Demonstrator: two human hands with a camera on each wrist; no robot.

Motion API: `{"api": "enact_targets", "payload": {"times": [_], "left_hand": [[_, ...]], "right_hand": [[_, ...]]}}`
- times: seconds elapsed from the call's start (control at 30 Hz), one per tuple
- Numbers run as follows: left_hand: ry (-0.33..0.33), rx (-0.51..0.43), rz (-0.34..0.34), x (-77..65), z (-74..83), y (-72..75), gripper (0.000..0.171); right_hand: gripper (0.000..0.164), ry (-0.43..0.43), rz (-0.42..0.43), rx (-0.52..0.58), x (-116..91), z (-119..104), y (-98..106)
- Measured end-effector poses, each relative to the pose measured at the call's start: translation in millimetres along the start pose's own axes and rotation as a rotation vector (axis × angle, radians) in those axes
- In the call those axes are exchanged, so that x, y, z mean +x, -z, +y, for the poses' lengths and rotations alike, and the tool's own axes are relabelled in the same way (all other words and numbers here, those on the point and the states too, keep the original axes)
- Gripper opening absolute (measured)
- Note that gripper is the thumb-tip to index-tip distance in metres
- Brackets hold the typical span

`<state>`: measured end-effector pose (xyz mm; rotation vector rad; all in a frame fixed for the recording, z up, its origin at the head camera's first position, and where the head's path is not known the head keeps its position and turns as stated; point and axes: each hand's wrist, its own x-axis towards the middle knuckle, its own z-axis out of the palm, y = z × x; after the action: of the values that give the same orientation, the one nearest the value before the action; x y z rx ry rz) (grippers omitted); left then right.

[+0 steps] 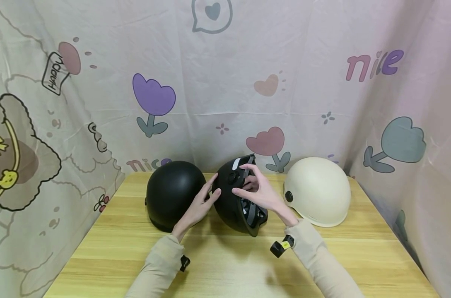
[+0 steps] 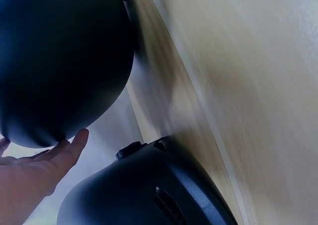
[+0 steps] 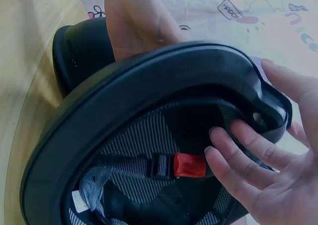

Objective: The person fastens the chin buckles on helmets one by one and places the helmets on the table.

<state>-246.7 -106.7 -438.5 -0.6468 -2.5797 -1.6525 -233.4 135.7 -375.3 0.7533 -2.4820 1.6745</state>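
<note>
Between two other helmets, a black helmet (image 1: 229,209) is tilted over, its hollow turned toward the right. My left hand (image 1: 201,203) lays nearly straight fingers and thumb against the left side of its shell. My right hand (image 1: 261,190) grips the rim on the other side, some fingers reaching inside and the thumb outside. In the right wrist view, a red buckle (image 3: 190,165) on a black strap (image 3: 131,165) lies within the striped lining, close to those fingertips. In the left wrist view, fingertips (image 2: 82,135) touch the smooth dark shell.
A second black helmet (image 1: 173,192) stands upright at the left, right beside my left hand. At the right stands a cream helmet (image 1: 318,192) with a black round fitting on its side. The wooden table (image 1: 225,265) backs onto a printed cloth (image 1: 218,74).
</note>
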Motion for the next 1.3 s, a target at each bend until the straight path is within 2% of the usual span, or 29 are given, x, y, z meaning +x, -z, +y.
{"api": "enact_targets", "payload": {"times": [0.13,0.37,0.5,0.67,0.77,0.9,1.0,1.3], "left_hand": [[-0.005,-0.003,0.002,0.2,-0.6,0.1,0.059],[0.007,-0.005,-0.002,-0.6,-0.2,0.5,0.058],[0.023,-0.006,-0.019,-1.0,2.5,1.0,0.059],[0.037,-0.004,-0.056,-9.5,30.3,7.5,0.060],[0.013,-0.010,-0.040,-9.7,25.3,5.9,0.060],[0.000,-0.019,-0.014,-3.0,-0.4,-0.7,0.059],[0.017,-0.013,-0.021,-2.0,-1.7,-1.2,0.059],[0.054,-0.039,-0.085,-1.9,-1.1,-2.1,0.065]], "right_hand": [[0.065,-0.017,0.017,0.014,2.3,-3.6,-3.2],[0.062,-0.041,-0.010,0.158,4.5,-6.7,-5.3],[0.063,-0.072,-0.013,0.193,5.2,-6.9,-5.2],[0.063,-0.084,-0.017,0.235,5.2,-5.3,-4.0],[0.063,-0.091,-0.013,0.245,5.1,-5.5,-3.6],[0.063,-0.121,0.001,0.252,4.6,-9.3,-4.0],[0.063,-0.135,0.013,0.269,4.6,-11.3,-4.5],[0.062,-0.095,0.028,0.294,4.3,-7.6,-1.3]]}}
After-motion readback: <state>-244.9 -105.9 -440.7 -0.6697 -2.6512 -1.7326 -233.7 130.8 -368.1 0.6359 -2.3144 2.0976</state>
